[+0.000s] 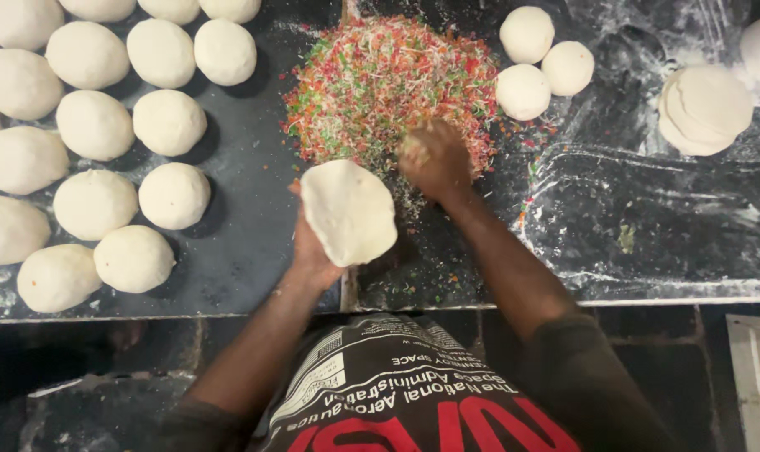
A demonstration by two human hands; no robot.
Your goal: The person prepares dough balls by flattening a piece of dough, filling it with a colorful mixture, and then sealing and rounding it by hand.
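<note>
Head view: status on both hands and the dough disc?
Left hand holds flattened dough disc on open palm. Right hand closed, scooping from the colourful shredded filling pile. Dough balls sit left, clear of both hands.

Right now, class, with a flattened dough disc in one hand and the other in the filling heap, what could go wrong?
1. The dough disc rests loosely on the left hand; it might sag or tear once loaded.
2. The right hand is scooping from the shredded filling heap; strands may scatter, as some already litter the dark counter.
3. Stray shreds could stick to the nearby dough balls.
</note>
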